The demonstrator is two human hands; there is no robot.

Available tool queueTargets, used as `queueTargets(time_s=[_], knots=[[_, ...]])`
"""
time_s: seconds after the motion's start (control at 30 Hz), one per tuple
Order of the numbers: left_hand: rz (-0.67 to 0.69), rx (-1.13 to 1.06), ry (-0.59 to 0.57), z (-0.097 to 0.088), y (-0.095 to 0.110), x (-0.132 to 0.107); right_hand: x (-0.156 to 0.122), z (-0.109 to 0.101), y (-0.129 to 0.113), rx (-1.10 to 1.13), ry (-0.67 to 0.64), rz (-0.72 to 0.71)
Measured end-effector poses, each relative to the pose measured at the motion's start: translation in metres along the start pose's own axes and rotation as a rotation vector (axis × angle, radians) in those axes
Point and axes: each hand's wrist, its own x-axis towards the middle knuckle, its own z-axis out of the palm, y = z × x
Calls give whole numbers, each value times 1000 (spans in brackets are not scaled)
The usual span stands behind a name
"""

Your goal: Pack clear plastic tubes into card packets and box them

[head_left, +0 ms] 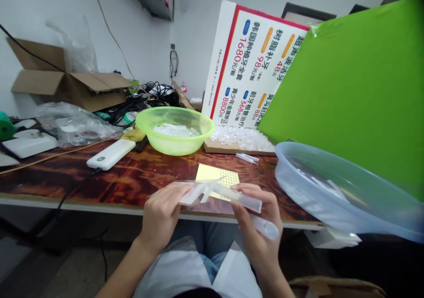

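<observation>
My left hand [163,214] and my right hand [260,227] meet at the table's front edge, both closed round clear plastic tubes [228,195]. The left hand pinches one end of the tubes. The right hand grips the other end and also holds a second clear tube [265,227] that sticks out toward the right. Under the tubes lies a yellow sheet [215,174] with a dotted pattern. How many tubes sit between my fingers is unclear.
A green bowl [175,126] with clear parts stands mid-table. A heap of clear parts [241,138] lies on cardboard. A bluish clear basin [338,192] sits right, a green board [357,86] behind it. A white power bank [111,154], plastic bags and cables are left.
</observation>
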Motion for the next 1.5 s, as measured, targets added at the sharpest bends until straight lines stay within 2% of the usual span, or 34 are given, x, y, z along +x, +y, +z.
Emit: queueTargets(time_s=[0.1, 0.27, 0.33, 0.47, 0.53, 0.67, 0.8, 0.97, 1.13, 1.2, 1.33, 1.43, 1.5], knots=[[130, 67, 26, 0, 5, 1, -16, 10, 2, -9, 7, 21], [168, 140, -12, 2, 15, -3, -39, 26, 11, 6, -121, 223], [140, 110, -43, 4, 18, -6, -45, 29, 12, -53, -96, 178], [53, 26, -65, 5, 20, -11, -53, 28, 13, -250, 40, -207], [51, 6, -64, 6, 20, -13, -54, 26, 12, -311, 13, -279], [47, 5, -40, 4, 19, -14, -57, 25, 6, -295, -26, -210], [73, 36, 4, -4, 15, -8, -61, 27, -2, -222, -128, -183], [100, 16, -4, -13, 16, 0, -59, 26, -12, -277, -133, -171], [56, 32, -3, -6, 29, -3, -55, 22, -16, -382, -285, -130], [65, 35, 6, -2, 33, -4, -55, 21, -17, -440, -308, -119], [70, 52, 21, 0, 33, -6, -53, 17, -20, -452, -260, -135], [31, 45, -8, -2, 29, -7, -50, 10, -18, -276, -6, -115], [8, 41, -27, -3, 27, -8, -49, 5, -15, -127, 145, -5]])
